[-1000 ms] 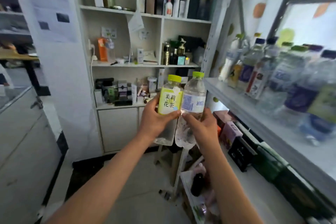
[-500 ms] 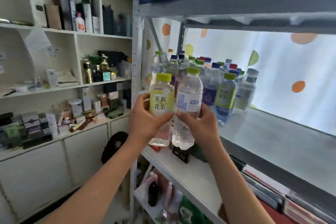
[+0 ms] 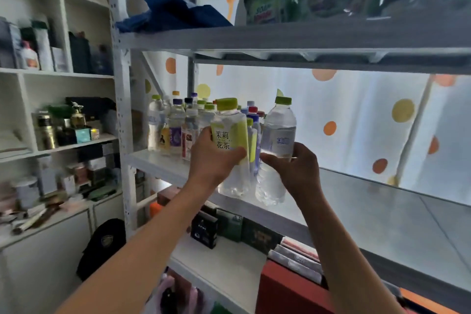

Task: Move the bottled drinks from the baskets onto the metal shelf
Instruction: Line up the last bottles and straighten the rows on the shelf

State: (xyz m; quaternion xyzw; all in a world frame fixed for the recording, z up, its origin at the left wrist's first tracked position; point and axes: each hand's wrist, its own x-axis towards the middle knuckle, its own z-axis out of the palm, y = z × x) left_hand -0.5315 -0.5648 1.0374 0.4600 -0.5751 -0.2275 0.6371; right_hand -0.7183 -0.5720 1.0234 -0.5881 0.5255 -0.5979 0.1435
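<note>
My left hand [image 3: 212, 160] grips a clear tea bottle [image 3: 230, 145] with a yellow-green label and green cap. My right hand [image 3: 297, 169] holds a clear water bottle [image 3: 276, 140] with a green cap and pale blue label. Both bottles are upright, side by side, held just over the front edge of the grey metal shelf [image 3: 382, 201]. A cluster of several bottled drinks [image 3: 178, 125] stands at the shelf's left end, right behind the two held bottles. No basket is in view.
The upper metal shelf [image 3: 305, 35] carries a blue cloth [image 3: 175, 11] and detergent packs. Boxes [image 3: 205, 229] line the shelf below. A white cabinet [image 3: 58, 109] crammed with small items stands to the left. A dotted curtain [image 3: 356, 115] hangs behind the shelf.
My view has swung further right and up toward the metal shelf. Both hands have carried their bottles forward and a little apart, up to the shelf's front edge near the bottle cluster.
</note>
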